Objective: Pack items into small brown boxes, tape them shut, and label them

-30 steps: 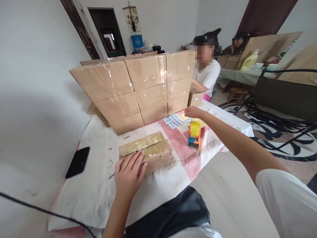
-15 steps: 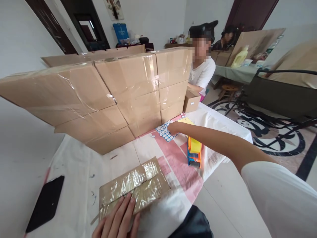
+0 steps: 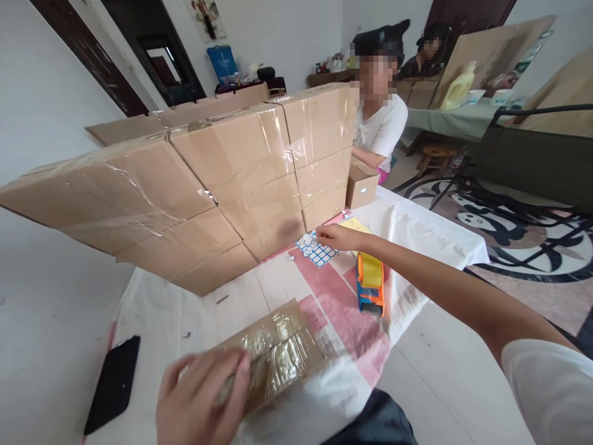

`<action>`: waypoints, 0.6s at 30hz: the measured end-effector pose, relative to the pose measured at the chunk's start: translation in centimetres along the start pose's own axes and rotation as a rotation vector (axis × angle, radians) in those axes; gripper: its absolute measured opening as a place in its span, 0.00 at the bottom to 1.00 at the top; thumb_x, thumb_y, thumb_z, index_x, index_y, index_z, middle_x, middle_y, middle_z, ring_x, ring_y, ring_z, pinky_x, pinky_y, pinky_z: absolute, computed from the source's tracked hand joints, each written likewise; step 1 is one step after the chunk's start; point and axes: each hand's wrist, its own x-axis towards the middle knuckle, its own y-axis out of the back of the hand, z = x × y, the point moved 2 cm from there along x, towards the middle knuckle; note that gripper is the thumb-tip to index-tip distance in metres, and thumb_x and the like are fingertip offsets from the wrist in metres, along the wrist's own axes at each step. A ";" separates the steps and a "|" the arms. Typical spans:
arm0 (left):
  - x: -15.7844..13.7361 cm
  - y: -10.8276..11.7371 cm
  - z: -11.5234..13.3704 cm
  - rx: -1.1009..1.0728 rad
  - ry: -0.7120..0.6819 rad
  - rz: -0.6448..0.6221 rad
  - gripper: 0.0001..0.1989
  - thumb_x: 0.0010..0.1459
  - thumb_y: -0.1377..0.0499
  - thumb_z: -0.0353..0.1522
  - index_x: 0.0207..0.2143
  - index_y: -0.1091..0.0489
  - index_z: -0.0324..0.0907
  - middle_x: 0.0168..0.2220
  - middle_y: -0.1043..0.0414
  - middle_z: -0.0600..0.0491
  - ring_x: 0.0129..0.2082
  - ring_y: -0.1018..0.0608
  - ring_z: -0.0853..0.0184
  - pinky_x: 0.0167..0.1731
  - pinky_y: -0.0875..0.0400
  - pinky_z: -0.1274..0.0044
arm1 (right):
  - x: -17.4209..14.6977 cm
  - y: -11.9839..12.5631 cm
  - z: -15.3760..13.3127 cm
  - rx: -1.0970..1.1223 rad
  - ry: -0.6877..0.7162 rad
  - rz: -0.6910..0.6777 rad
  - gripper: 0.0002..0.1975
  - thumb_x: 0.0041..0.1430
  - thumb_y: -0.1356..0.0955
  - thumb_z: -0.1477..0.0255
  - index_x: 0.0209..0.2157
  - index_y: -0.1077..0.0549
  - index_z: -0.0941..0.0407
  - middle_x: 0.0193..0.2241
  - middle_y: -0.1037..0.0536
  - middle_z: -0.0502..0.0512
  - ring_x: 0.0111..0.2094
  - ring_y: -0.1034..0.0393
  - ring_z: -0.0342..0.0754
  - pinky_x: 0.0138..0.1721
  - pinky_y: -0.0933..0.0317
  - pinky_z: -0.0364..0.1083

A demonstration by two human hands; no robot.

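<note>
My right hand [image 3: 334, 237] is stretched out to the sheet of blue-edged white stickers [image 3: 320, 254]. Its fingertips are pinched on a small white sticker [image 3: 315, 238] at the sheet's far edge. My left hand [image 3: 204, 389], slightly blurred, hovers over the near left end of a taped cardboard box [image 3: 282, 358]; its fingers are bent, with a gap to the thumb and nothing seen between them. That box lies flat at the table's near edge, shiny tape across its top. A few loose stickers lie on the sheet and beside it.
An orange and blue tape dispenser [image 3: 370, 284] lies right of the sheet, below my forearm. Stacked cartons [image 3: 250, 179] form a wall behind. A yellow sheet [image 3: 356, 227], a small box [image 3: 362, 185] and a black phone [image 3: 113, 383] are also on the table. Another person [image 3: 382, 127] sits beyond.
My left hand has risen off the box top and its fingers have bent. My right hand has lifted slightly from the sticker sheet, a sticker at its fingertips. The view has shifted a little.
</note>
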 end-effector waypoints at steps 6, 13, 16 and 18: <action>13.2 -10.8 0.4 -0.954 0.669 -0.513 0.18 0.57 0.38 0.47 0.44 0.27 0.45 0.38 0.19 0.49 0.33 0.18 0.62 0.32 0.29 0.74 | -3.5 -0.3 -4.9 -0.206 0.049 0.408 0.13 0.71 0.40 0.68 0.38 0.27 0.58 0.36 0.22 0.59 0.32 0.31 0.48 0.31 0.52 0.45; 16.2 -18.7 3.4 -1.105 0.669 -0.553 0.16 0.63 0.45 0.46 0.36 0.32 0.42 0.32 0.25 0.52 0.22 0.23 0.72 0.21 0.32 0.80 | -5.9 -1.6 -5.2 -0.039 -0.092 0.609 0.10 0.68 0.39 0.71 0.36 0.28 0.57 0.33 0.22 0.57 0.30 0.33 0.47 0.30 0.53 0.45; 15.9 -18.7 3.3 -1.065 0.630 -0.557 0.15 0.60 0.44 0.45 0.34 0.33 0.42 0.28 0.27 0.54 0.19 0.28 0.74 0.18 0.35 0.80 | -5.9 -2.2 -4.1 0.332 -0.089 0.631 0.08 0.64 0.38 0.71 0.30 0.32 0.56 0.26 0.27 0.51 0.26 0.36 0.45 0.29 0.51 0.44; 16.0 -18.7 2.8 -1.004 0.605 -0.551 0.14 0.61 0.46 0.44 0.35 0.33 0.42 0.28 0.28 0.55 0.20 0.28 0.73 0.19 0.34 0.80 | -5.7 -2.7 -3.3 0.680 -0.108 0.618 0.09 0.60 0.37 0.70 0.26 0.35 0.55 0.22 0.31 0.48 0.24 0.38 0.43 0.28 0.48 0.43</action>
